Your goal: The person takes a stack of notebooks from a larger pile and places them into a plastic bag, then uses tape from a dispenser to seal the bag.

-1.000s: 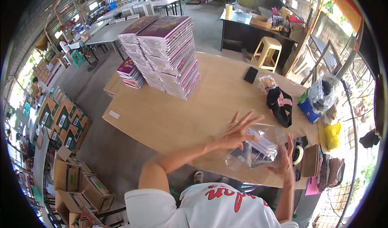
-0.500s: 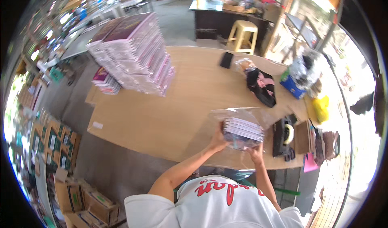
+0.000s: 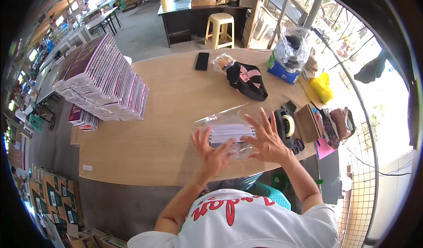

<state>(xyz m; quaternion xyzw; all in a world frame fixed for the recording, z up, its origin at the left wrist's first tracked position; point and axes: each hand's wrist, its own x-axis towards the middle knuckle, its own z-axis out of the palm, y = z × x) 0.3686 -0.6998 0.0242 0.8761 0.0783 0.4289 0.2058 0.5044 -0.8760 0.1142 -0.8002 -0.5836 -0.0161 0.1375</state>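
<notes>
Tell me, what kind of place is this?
Probably a small packing workshop: tall stacks of notebooks on a wooden table, a tape dispenser, cartons on the floor, and both hands on a plastic-bagged bundle.

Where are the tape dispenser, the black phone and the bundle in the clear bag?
tape dispenser point(image 3: 286, 127): head view, on its tape roll.
black phone point(image 3: 202, 61): head view, middle of its face.
bundle in the clear bag point(image 3: 231, 132): head view, on the white stack.

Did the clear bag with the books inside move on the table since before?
Cannot tell. The camera swings between pictures, but the clear bag of books lies just left of the tape dispenser, as before. Both hands press on it.
</notes>
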